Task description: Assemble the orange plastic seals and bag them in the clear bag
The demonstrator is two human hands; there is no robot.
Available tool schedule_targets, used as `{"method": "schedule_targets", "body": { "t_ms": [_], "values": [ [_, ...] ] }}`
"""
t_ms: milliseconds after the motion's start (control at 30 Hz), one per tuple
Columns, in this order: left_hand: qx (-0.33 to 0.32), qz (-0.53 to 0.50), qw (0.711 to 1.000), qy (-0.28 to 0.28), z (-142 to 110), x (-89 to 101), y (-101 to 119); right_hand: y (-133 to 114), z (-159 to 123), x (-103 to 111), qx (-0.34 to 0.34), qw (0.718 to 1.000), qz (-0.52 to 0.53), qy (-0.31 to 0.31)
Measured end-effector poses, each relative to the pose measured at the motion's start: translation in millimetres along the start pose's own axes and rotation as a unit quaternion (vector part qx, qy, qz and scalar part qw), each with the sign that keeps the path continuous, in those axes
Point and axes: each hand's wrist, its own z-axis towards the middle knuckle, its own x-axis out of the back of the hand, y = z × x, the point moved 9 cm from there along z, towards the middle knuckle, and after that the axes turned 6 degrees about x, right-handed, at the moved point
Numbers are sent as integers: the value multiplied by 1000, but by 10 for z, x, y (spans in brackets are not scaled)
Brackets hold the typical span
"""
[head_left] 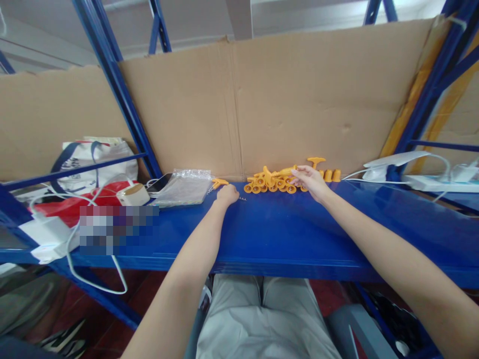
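My left hand (pixel 227 194) rests closed on the blue shelf (pixel 284 234). An orange plastic piece (pixel 220 182) with a small metal chain pokes out from under it toward the left. My right hand (pixel 309 180) reaches into a pile of orange plastic parts (pixel 270 181) against the cardboard wall, fingers curled and touching the parts on the pile's right side. More orange pieces (pixel 326 173) stand just past that hand. A tiny metal chain bit (pixel 242 199) lies right of my left hand.
A clear plastic bag (pixel 184 188) lies left of my left hand, by a phone (pixel 160 183) and tape roll (pixel 132 194). A tote bag (pixel 92 162), chargers and cables sit far left. A white power strip (pixel 426 182) and plugs sit right. Cardboard (pixel 299 104) backs the shelf.
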Motion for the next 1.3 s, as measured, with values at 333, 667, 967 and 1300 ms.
{"method": "schedule_targets", "body": {
  "t_ms": [333, 667, 967, 1300],
  "values": [
    [-51, -19, 998, -17, -60, -22, 155, -255, 346, -643, 229, 952, -202, -19],
    [-67, -8, 997, -23, -119, -15, 212, -84, 140, -1705, 253, 674, -665, -198],
    [-67, -21, 997, -41, -86, -57, 203, 136, 187, -1702, 148, 652, -706, -233],
    [-59, -26, 997, -36, -46, -74, 173, -273, 349, -1306, 220, 692, -656, -204]
  ]
}}
